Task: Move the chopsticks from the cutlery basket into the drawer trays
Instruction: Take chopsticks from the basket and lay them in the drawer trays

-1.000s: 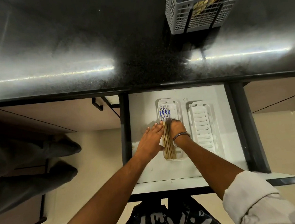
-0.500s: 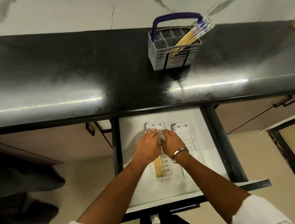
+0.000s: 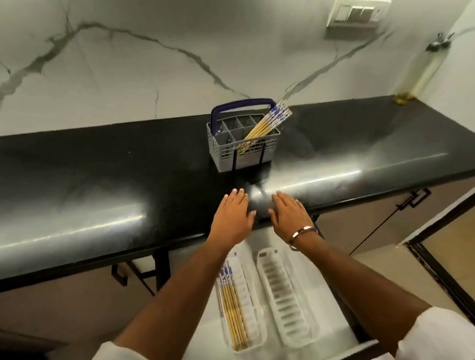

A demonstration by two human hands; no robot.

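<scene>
A grey cutlery basket (image 3: 223, 155) with a blue handle stands on the black counter, holding several yellow chopsticks (image 3: 263, 125) that lean to the right. Below, the open drawer (image 3: 325, 300) holds two white trays. The left tray (image 3: 255, 317) has several chopsticks (image 3: 234, 313) lying along its left side. The right tray (image 3: 290, 300) has nothing in it. My left hand (image 3: 233, 215) and my right hand (image 3: 288, 214) hover side by side over the counter's front edge, palms down, fingers apart, holding nothing. A metal bangle circles my right wrist.
The black counter (image 3: 89, 191) runs the full width under a white marble wall. A switch plate (image 3: 356, 12) is on the wall and a clear bottle (image 3: 418, 72) stands at the far right corner. Cabinet doors with black handles flank the drawer.
Both hands have lifted off the chopsticks in the left tray and moved up and forward over the counter edge. The camera has tilted up, showing the wall.
</scene>
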